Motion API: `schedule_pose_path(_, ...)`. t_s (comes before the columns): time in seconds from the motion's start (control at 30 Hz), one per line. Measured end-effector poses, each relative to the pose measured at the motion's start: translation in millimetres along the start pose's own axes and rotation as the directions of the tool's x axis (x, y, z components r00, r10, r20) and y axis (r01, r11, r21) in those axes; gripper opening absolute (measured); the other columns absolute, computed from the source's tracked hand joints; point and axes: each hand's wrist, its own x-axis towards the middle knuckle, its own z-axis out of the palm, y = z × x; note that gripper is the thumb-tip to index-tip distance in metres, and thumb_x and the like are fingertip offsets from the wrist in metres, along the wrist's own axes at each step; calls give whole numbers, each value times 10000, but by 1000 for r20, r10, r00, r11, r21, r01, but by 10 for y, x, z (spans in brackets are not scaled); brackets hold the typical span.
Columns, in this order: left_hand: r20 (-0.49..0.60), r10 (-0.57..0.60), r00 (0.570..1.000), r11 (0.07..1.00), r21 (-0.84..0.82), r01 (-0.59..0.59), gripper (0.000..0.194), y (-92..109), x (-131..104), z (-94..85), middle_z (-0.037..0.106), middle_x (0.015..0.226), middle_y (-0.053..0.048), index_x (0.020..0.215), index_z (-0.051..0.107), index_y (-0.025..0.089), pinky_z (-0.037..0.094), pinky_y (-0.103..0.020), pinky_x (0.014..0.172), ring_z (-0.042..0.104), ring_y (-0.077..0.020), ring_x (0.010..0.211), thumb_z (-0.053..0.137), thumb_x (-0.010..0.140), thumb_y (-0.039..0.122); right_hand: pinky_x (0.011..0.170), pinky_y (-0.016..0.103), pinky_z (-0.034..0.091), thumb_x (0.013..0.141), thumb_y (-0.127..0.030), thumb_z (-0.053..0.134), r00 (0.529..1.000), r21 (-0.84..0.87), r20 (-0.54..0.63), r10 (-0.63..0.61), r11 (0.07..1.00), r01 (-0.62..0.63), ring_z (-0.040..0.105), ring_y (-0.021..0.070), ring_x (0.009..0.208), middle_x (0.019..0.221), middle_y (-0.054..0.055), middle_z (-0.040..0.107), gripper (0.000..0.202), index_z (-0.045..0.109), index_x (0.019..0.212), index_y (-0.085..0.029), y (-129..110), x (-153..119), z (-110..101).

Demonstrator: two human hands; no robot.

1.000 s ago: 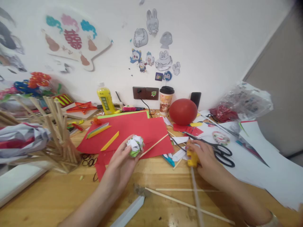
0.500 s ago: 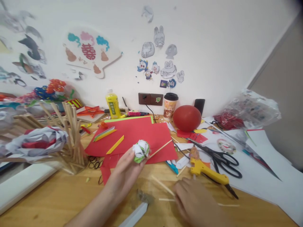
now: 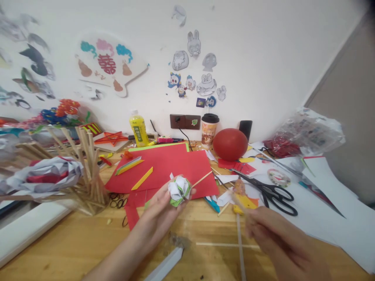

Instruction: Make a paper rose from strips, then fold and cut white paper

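Note:
A folded paper flower [image 3: 179, 190], white with green, rests in the fingers of my left hand [image 3: 161, 207], which is closed around it. From behind the flower a thin wooden stick [image 3: 202, 179] points to the upper right. My right hand [image 3: 272, 234] is smeared by motion and closed on a wooden stick [image 3: 241, 203], its tip blurred over the yellow hot glue gun [image 3: 248, 201]. The hand covers the gun's handle. Below the gun, a pale stick [image 3: 240, 249] runs toward me, crossing another thin stick [image 3: 216, 245] lying on the table.
Black scissors [image 3: 275, 195] lie at the right on white paper. Red paper sheets [image 3: 170, 160] spread behind my left hand. A red balloon [image 3: 230, 144], a lidded cup [image 3: 209, 130] and a yellow bottle [image 3: 138, 130] stand at the back. Left are bundled wooden sticks [image 3: 90, 168].
My right hand has risen and moved right with the stick, now in front of the glue gun's handle. My left hand has shifted slightly right, and the flower is turned more toward me.

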Motion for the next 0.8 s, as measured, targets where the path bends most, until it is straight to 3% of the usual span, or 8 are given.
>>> schedule_pose_path(0.1, 16, -3, 1000, 1000, -5, 3, 205, -4, -7, 7, 693, 1048, -18, 991, 676, 240, 469, -295, 920, 621, -192, 1004, 607, 798, 247, 573, 211, 510, 858, -136, 440, 963, -271, 111, -246, 925, 268, 633, 142, 678, 792, 44, 670, 330, 584, 1140, -231, 32, 15, 43)
schedule_pose_path(0.17, 16, -1, 1000, 1000, 2, 1, 226, -6, -13, 12, 690, 1049, -6, 1011, 666, 261, 466, -298, 921, 619, -186, 1006, 617, 792, 247, 559, 214, 503, 859, -97, 406, 942, -322, 139, -305, 886, 334, 624, 138, 658, 765, 59, 665, 362, 566, 1170, -187, 66, -1, 116)
schedule_pose_path(0.53, 44, -20, 999, 995, 99, 15, 350, -37, -55, 50, 674, 1061, -49, 1107, 622, 253, 364, -404, 1017, 599, -235, 1037, 655, 760, 284, 527, 229, 484, 903, -134, 376, 937, -372, 200, -285, 863, 342, 602, 142, 603, 699, 62, 644, 375, 494, 1259, -145, 133, -84, 222)
schedule_pose_path(0.67, 24, -19, 1000, 995, 103, 16, 340, -36, -65, 50, 665, 1087, -41, 1097, 625, 274, 390, -370, 999, 596, -225, 1046, 658, 758, 282, 577, 243, 497, 896, -109, 362, 939, -354, 267, -217, 884, 305, 617, 151, 655, 766, 74, 656, 421, 437, 1309, -144, 150, -125, 218)
schedule_pose_path(0.8, 21, -11, 1000, 995, 99, 9, 360, -38, -70, 42, 653, 1124, -39, 1091, 626, 275, 425, -331, 965, 604, -215, 1034, 683, 735, 286, 558, 234, 493, 902, -129, 331, 945, -318, 263, -195, 907, 276, 609, 145, 614, 723, 59, 649, 427, 427, 1317, -155, 126, -116, 226)
